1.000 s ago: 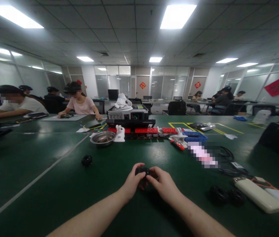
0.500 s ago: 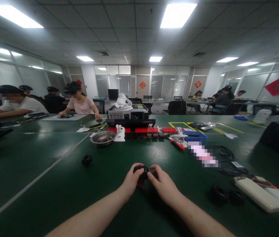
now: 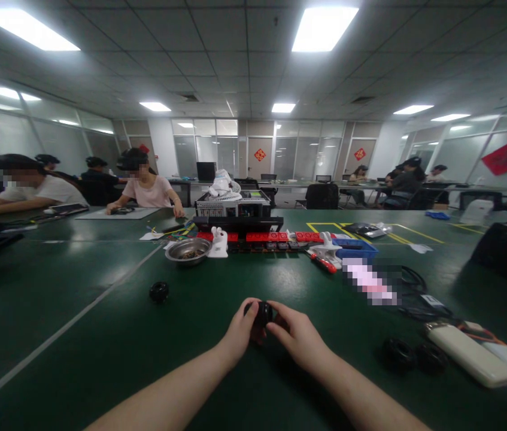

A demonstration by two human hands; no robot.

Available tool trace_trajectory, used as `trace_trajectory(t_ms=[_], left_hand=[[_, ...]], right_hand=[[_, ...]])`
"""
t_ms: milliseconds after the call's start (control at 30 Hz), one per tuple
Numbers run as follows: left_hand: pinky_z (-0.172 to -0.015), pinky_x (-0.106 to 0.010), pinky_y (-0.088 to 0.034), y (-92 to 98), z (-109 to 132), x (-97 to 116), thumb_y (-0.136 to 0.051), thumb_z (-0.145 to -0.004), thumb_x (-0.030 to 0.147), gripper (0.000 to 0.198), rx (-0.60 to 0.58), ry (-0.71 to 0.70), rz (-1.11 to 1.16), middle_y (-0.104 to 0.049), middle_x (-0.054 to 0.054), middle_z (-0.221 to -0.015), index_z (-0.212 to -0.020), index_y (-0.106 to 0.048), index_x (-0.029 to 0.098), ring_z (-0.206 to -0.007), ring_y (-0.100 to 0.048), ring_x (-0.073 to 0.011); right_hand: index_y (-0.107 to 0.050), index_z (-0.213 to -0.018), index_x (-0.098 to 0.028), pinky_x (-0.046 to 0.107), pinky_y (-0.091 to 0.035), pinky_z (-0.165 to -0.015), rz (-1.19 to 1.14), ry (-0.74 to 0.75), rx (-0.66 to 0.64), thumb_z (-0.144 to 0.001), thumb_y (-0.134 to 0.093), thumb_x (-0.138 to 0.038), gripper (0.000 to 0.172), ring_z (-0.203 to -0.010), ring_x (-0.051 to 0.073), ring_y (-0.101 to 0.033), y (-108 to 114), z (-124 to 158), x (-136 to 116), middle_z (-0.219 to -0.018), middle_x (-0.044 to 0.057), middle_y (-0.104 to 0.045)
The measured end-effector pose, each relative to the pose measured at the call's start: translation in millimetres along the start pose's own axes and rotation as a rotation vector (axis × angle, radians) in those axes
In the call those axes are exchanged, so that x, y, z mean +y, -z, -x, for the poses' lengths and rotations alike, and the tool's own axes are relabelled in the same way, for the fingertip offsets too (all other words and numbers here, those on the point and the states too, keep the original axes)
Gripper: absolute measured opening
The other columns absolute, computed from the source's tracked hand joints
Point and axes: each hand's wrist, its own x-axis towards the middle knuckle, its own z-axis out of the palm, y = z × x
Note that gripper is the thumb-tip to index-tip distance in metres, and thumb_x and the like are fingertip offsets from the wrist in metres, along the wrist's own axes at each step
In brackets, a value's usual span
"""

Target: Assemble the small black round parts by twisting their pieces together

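My left hand (image 3: 239, 330) and my right hand (image 3: 297, 335) meet over the green table (image 3: 100, 335), near its front middle. Both are closed round a small round black part (image 3: 260, 312), held between their fingertips just above the tabletop. A similar black round part (image 3: 158, 291) lies alone on the table to the left. Two more black ring-shaped parts (image 3: 410, 355) lie to the right of my right forearm.
A metal bowl (image 3: 187, 249), a white clamp-like tool (image 3: 219, 242), red and black blocks (image 3: 275, 237), a red-handled tool (image 3: 322, 263) and a blue tray (image 3: 355, 248) stand behind my hands. White devices (image 3: 468, 353) and cables (image 3: 415, 293) lie right. Other people sit at the far left and far right.
Both hands have lifted the black part slightly and turned it between the fingertips. Nothing else has moved.
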Motion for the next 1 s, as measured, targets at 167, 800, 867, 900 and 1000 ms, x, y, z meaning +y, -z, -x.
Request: trace_trajectory(t_ms=[167, 800, 867, 900, 1000], left_hand=[[-0.039, -0.022, -0.037, 2.0, -2.5, 0.4, -0.046, -0.065, 0.057, 0.045, 0.003, 0.041, -0.008, -0.049, 0.004, -0.053, -0.083, -0.039, 0.017, -0.039, -0.047, -0.0098], [-0.046, -0.02, -0.039, 1.6, 2.4, 6.7, -0.056, -0.061, 0.041, 0.038, -0.057, 0.069, 0.05, -0.05, 0.002, -0.071, -0.085, -0.035, 0.02, -0.057, -0.054, -0.0116], [-0.044, -0.02, -0.039, 1.9, -0.1, 3.2, -0.053, -0.062, 0.05, 0.044, -0.042, 0.066, 0.048, -0.051, 0.002, -0.069, -0.086, -0.035, 0.02, -0.053, -0.054, -0.011], [-0.042, -0.021, -0.038, 1.8, -1.4, 1.3, -0.051, -0.062, 0.054, 0.047, -0.034, 0.065, 0.039, -0.051, 0.002, -0.067, -0.087, -0.034, 0.019, -0.05, -0.053, -0.0108], [-0.04, -0.021, -0.037, 1.2, -4.2, -2.1, -0.047, -0.061, 0.061, 0.053, -0.02, 0.073, -0.002, -0.052, 0.002, -0.06, -0.091, -0.034, 0.018, -0.042, -0.053, -0.0112]], right_hand=[[-0.041, -0.118, -0.023, 0.024, -0.039, -0.059, 0.09, 0.012, -0.044, -0.074, -0.049, -0.026, 0.045, -0.063, 0.015, -0.052, 0.8, 1.9, -0.3, -0.07, 0.0, -0.057], [-0.054, -0.1, -0.019, 0.024, -0.041, -0.063, 0.009, -0.009, -0.002, -0.078, -0.044, -0.029, 0.026, -0.071, 0.015, -0.055, 3.6, 0.8, -3.6, -0.081, 0.003, -0.061], [-0.049, -0.11, -0.02, 0.027, -0.042, -0.07, 0.073, 0.05, 0.025, -0.076, -0.048, -0.024, 0.034, -0.079, 0.017, -0.054, 5.8, 1.3, -3.9, -0.091, 0.005, -0.059], [-0.047, -0.113, -0.021, 0.028, -0.041, -0.074, 0.111, 0.086, 0.039, -0.075, -0.049, -0.021, 0.038, -0.084, 0.017, -0.052, 7.0, 1.4, -4.1, -0.096, 0.005, -0.057], [-0.046, -0.114, -0.024, 0.031, -0.039, -0.08, 0.2, 0.197, 0.054, -0.073, -0.05, -0.015, 0.042, -0.092, 0.019, -0.048, 10.3, 2.0, -5.8, -0.101, 0.005, -0.055]])
